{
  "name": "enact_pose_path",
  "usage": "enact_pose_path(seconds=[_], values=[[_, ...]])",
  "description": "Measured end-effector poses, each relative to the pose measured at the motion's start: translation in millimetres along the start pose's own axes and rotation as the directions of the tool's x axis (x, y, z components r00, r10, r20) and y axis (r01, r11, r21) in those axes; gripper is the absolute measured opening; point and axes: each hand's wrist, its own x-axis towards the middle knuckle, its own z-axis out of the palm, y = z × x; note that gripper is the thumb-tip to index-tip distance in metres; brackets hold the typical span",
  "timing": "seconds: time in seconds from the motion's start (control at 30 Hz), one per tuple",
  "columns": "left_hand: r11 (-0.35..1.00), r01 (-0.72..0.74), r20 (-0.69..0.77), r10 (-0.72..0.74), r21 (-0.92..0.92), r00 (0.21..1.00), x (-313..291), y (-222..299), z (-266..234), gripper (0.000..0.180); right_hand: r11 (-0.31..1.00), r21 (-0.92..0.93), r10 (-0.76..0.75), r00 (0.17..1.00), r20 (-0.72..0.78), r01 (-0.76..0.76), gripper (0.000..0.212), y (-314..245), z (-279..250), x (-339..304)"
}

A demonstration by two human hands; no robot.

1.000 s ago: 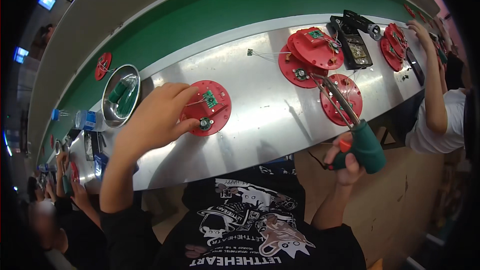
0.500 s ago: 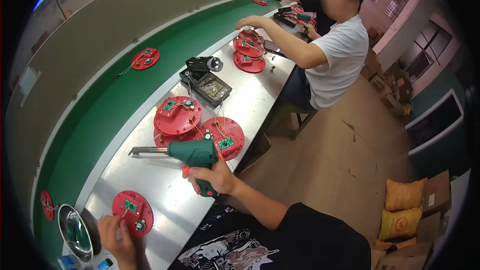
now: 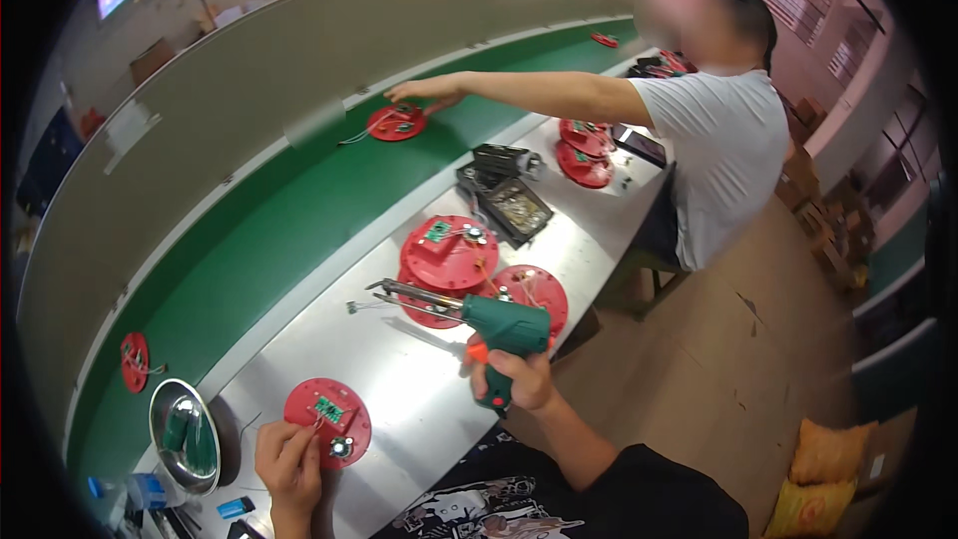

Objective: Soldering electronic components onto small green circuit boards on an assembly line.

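Note:
My right hand (image 3: 519,379) grips a green soldering gun (image 3: 507,321) by its handle, an orange trigger at its front. The metal tip points left and stays in the air above the bench. Low at the left, my left hand (image 3: 287,467) pinches thin white wires (image 3: 319,423) beside a green circuit board (image 3: 330,409) on a red disc (image 3: 297,401). A round silver part (image 3: 341,447) sits on the same disc. Beyond the gun, more red discs (image 3: 461,262) with boards and wires are stacked, and another disc (image 3: 547,291) lies to their right.
A black tray (image 3: 529,220) stands behind the stacked discs. On the left are a metal bowl (image 3: 222,484), a plastic bottle (image 3: 148,491) and a blue item (image 3: 236,508). Along the bench runs a green belt (image 3: 269,235). A co-worker's hand (image 3: 429,90) reaches over a disc there.
My view has swung so the bench sits further right. My left fingers have closed in on the wires at the board. The co-worker's arm has stretched out over the belt to a red disc.

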Motion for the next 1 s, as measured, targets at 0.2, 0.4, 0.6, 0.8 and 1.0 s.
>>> enact_pose_path(seconds=[0.2,0.4,0.6,0.8,1.0], values=[[0.996,0.086,-0.009,-0.086,-0.013,0.996,-5.5,-8.2,-0.8,0.013,0.999,-0.032,-0.008,1.000,0.013,0.008,0.030,0.0,1.9,0.3],[0.994,0.105,-0.009,-0.104,0.035,0.995,-4.0,-6.0,0.8,0.012,0.991,-0.137,-0.010,0.999,-0.035,0.005,0.030,-0.8,3.4,1.2],[0.991,0.135,0.057,-0.133,-0.018,0.989,-2.2,-1.2,3.7,0.014,0.990,-0.141,-0.013,0.998,-0.064,0.004,0.028,-4.7,6.2,2.2],[0.985,0.170,0.059,-0.170,0.001,0.984,-2.9,-4.7,4.0,0.015,0.991,-0.134,-0.029,0.997,-0.068,0.019,0.028,-6.6,6.9,3.4],[0.986,0.162,0.051,-0.164,0.032,0.985,2.1,-1.6,2.6,0.013,0.992,-0.121,-0.039,0.997,-0.068,0.030,0.028,-4.3,8.0,5.4]])
